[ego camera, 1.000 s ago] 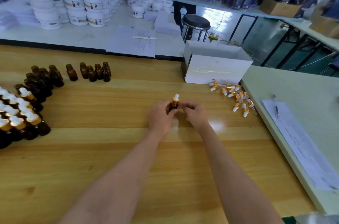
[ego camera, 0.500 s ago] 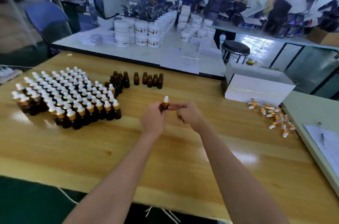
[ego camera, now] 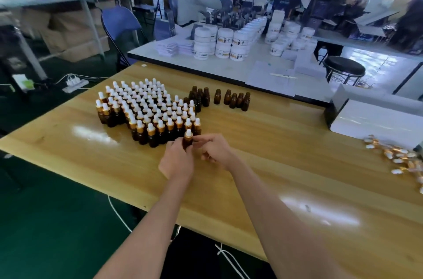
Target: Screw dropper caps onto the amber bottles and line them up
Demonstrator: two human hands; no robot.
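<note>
- The left hand (ego camera: 177, 159) has its fingers curled round the body of one amber bottle (ego camera: 187, 143) and holds it just above the table (ego camera: 274, 164), or maybe resting on it (the palm hides the base).
- The right hand (ego camera: 217, 150) comes in from the side and pinches the gold collar of the dropper cap (ego camera: 188, 133) between thumb and forefinger. Its other fingers are tucked in loosely underneath.
- The cap sits straight on the neck, white bulb up. I can't really tell from here whether it's threaded all the way down, since the fingertips cover the joint.
- The bottle's long axis is upright, so there's no tipping to fix before it goes down.
- The key relation: the block of capped bottles (ego camera: 146, 109) lies just beyond the grip and to its left, with the near row's right end almost touching the held bottle. The left hand is the nearer one to that row, so a short push forward and left should place it.
- The uncapped bottles (ego camera: 235, 100) stand past the block, further back and to the right, in a small loose cluster.
- The loose caps (ego camera: 398, 157) lie in a pile well off to the right, closer to the right hand.
- The white box (ego camera: 375, 123) sits behind that pile. Its inside isn't visible from this angle, so no idea what's in it.
</note>
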